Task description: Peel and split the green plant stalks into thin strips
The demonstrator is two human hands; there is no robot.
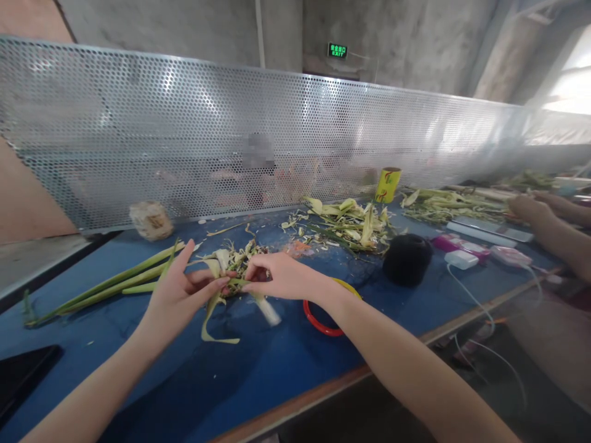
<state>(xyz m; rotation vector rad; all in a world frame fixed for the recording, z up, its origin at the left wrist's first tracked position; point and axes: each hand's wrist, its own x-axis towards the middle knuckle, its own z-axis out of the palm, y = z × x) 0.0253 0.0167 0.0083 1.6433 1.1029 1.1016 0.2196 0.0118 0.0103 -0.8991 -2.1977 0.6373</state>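
Note:
Between my two hands is a pale green leaf strip (237, 282) with looser, curling strips around it; one long curled strip (206, 332) hangs down to the blue table. My left hand (180, 289) pinches the left end of the strip between thumb and fingers, its index finger raised. From the right, my right hand (277, 275) pinches the other end between thumb and curled fingers. Just below it lies a short whitish piece (268, 311), blurred. Several long green stalks (115, 280) lie left of my left hand. A red and yellow ring (318, 323) sits partly under my right forearm.
A dark phone-like slab (28, 369) lies front left, a pale roll (151, 221) at the back. Leaf scraps (351, 221), a yellow tube (388, 184), a black spool-like object (408, 259) and white cables (468, 298) stand right. A co-worker's hands (530, 212) are far right; perforated metal screen (184, 135) behind.

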